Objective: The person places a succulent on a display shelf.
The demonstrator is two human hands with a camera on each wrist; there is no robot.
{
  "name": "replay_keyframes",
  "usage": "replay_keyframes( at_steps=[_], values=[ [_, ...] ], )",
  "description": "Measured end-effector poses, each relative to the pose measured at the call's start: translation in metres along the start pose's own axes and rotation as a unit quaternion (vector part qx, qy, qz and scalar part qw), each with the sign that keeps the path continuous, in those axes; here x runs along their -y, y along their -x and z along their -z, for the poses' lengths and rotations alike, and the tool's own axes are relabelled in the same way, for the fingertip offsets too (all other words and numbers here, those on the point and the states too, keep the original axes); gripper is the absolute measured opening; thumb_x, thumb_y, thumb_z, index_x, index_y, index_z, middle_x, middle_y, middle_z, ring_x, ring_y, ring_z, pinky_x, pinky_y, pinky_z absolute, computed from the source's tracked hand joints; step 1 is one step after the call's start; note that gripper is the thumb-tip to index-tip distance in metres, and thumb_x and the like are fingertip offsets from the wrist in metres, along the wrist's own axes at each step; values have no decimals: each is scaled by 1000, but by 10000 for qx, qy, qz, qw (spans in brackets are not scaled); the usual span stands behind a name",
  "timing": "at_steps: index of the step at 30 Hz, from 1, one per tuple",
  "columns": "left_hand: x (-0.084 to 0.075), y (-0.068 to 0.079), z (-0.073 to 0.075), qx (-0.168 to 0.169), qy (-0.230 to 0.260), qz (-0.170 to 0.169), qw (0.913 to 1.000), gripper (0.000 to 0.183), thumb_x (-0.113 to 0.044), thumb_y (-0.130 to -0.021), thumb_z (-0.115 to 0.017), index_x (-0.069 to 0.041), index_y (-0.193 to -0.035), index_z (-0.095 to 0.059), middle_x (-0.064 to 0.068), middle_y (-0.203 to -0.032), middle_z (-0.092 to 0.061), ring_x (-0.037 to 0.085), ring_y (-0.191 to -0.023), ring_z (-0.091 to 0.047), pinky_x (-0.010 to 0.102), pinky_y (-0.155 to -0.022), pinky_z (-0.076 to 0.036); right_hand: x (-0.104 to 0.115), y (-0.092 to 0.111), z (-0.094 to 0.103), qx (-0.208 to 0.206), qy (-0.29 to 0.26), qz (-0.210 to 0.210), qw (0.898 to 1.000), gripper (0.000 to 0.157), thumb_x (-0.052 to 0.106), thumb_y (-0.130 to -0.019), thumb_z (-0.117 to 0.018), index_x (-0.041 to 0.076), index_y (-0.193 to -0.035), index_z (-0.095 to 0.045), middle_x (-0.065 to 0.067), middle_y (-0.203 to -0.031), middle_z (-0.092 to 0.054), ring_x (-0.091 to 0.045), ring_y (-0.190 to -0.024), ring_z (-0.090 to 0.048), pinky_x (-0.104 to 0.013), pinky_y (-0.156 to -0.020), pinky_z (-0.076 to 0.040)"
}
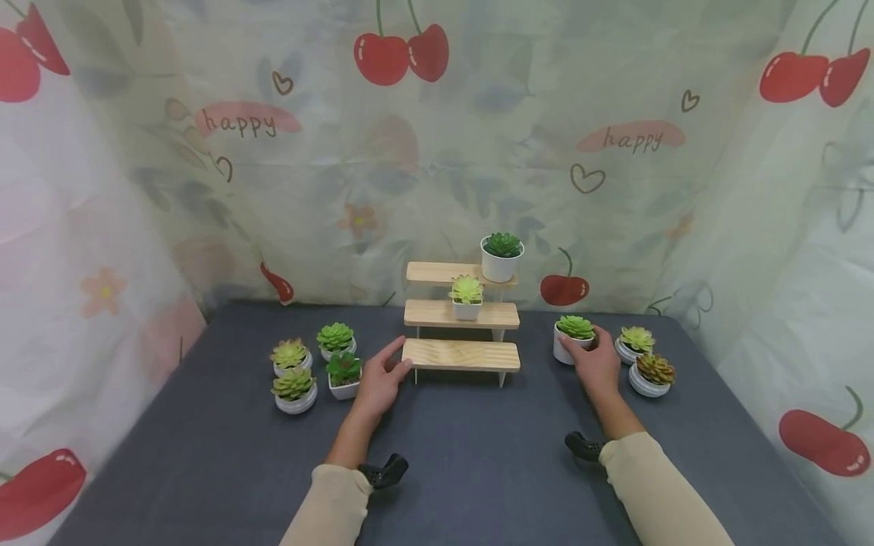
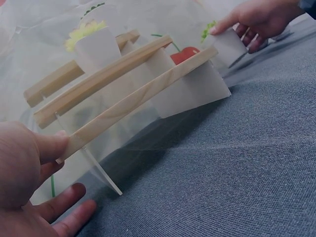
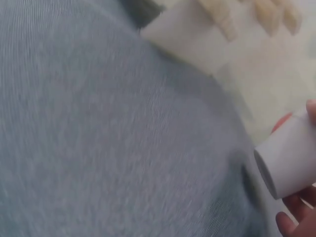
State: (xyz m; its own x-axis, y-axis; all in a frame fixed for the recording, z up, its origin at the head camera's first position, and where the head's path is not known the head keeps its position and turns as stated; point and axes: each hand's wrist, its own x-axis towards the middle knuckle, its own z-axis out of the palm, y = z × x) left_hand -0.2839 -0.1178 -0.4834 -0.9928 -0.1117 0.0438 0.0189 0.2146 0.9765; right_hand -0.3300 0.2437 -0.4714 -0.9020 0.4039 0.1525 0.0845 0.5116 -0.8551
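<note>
A three-tier wooden display stand (image 1: 460, 354) stands at the middle of the dark tabletop. My left hand (image 1: 379, 383) pinches the left end of its lowest step between thumb and fingers, other fingers spread below in the left wrist view. To the right of the stand, my right hand (image 1: 599, 366) grips a potted succulent (image 1: 576, 327) by its round white pot (image 3: 291, 155), which is tipped slightly in the right wrist view, with its shadow on the cloth below. A dark green succulent (image 1: 501, 262) sits at the top step's right end, a pale one (image 1: 467, 297) on the middle step.
Left of my left hand cluster several potted succulents (image 1: 294, 390), the nearest a square pot (image 1: 344, 390). Beyond my right hand are a yellow-green succulent (image 1: 636, 345) and a brownish one (image 1: 652, 375). A cherry-print curtain (image 1: 471, 167) hangs behind the table (image 1: 471, 462).
</note>
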Motion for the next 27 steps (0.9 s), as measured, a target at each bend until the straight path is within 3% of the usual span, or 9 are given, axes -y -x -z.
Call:
replay_keyframes(
  at_steps=[6, 18, 27],
  values=[
    [0, 0, 0, 27, 32, -32, 10000, 50, -16, -97, -62, -15, -145, -48, 13, -134, -56, 26, -109, -60, 44, -88, -48, 17, 5, -2, -109, -50, 93, 9999, 78, 50, -87, -68, 2, -143, -40, -19, -117, -50, -31, -101, -47, -44, -80, -39],
    [0, 2, 1, 72, 106, -161, 9998, 50, -13, -98, -60, -11, -146, -47, 18, -131, -58, 30, -112, -60, 46, -89, -48, 48, 17, -11, -354, -654, 503, 9960, 74, 44, -85, -74, 6, -141, -45, -17, -119, -55, -28, -104, -50, -40, -81, -41],
    [0, 2, 2, 92, 68, -200, 9997, 50, -14, -98, -61, -11, -145, -47, 18, -130, -58, 29, -109, -61, 45, -88, -48, 66, 28, -22, -652, -1423, 1139, 9811, 68, 31, -84, -78, 6, -139, -48, -16, -123, -57, -25, -108, -55, -30, -80, -43]
  ],
)
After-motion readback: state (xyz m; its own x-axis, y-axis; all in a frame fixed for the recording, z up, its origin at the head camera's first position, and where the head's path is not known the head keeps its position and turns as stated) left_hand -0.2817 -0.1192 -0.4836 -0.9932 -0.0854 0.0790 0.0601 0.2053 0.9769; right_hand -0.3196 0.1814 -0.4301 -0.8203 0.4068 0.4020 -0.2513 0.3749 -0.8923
